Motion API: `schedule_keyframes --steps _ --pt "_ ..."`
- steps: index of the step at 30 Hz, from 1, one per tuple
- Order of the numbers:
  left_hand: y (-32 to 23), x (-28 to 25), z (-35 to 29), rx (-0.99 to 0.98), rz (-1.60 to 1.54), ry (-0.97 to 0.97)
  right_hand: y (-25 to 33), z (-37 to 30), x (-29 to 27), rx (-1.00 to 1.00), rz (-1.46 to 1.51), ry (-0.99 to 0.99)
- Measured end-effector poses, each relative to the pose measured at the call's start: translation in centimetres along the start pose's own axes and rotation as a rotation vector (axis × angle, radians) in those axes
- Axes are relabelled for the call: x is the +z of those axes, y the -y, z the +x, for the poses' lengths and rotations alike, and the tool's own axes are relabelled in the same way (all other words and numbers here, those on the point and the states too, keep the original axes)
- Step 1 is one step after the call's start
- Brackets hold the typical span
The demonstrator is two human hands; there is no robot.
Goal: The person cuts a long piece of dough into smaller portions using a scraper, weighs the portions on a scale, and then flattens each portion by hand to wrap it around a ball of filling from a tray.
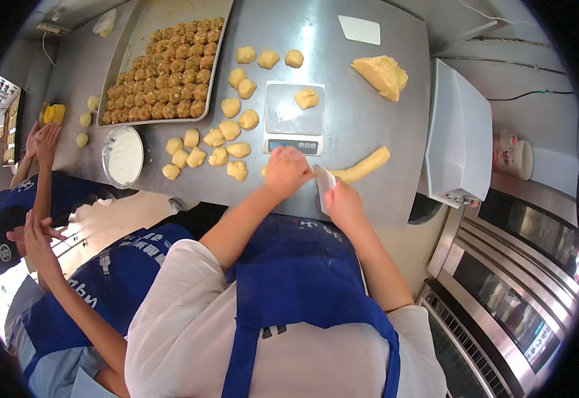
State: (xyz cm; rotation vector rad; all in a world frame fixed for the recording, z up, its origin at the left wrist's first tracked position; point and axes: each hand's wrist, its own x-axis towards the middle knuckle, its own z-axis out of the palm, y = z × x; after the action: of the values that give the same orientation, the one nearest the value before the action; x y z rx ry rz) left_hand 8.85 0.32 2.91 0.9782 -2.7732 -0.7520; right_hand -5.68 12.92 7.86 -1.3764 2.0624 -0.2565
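Observation:
My right hand [344,204] grips a flat white dough scraper [324,183], its blade at the left end of a yellow dough rope [362,166] on the steel table. Just left of the scraper, my left hand [287,174] is closed over dough; a bit of yellow shows past its far side, and the rest is hidden under the fingers. Beyond my left hand stands a digital kitchen scale [294,119] with one dough piece [306,99] on its plate. Several cut dough pieces [231,129] lie to the left of the scale.
A large dough lump [382,75] and a white plastic sheet [359,30] lie at the far right. Far left, a metal tray [145,20] holds rows of brown filling balls [176,64], with a bowl of white flour [123,157] nearer. Co-workers' hands [43,142] are at the left.

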Motion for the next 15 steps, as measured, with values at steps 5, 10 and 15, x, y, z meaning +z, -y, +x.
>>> schedule_keyframes --steps 5,10,15 --pt "2.3 -3.3 7.9 -0.006 -0.075 -0.612 -1.8 -1.8 -2.1 0.083 0.169 -0.115" --pt "4.0 -3.1 11.8 -0.093 -0.303 -0.439 -3.6 -2.8 -1.7 0.052 0.133 -0.172" --pt "6.8 -6.3 5.1 -0.691 -1.751 -0.281 -3.7 -2.8 -2.2 0.069 0.147 -0.198"
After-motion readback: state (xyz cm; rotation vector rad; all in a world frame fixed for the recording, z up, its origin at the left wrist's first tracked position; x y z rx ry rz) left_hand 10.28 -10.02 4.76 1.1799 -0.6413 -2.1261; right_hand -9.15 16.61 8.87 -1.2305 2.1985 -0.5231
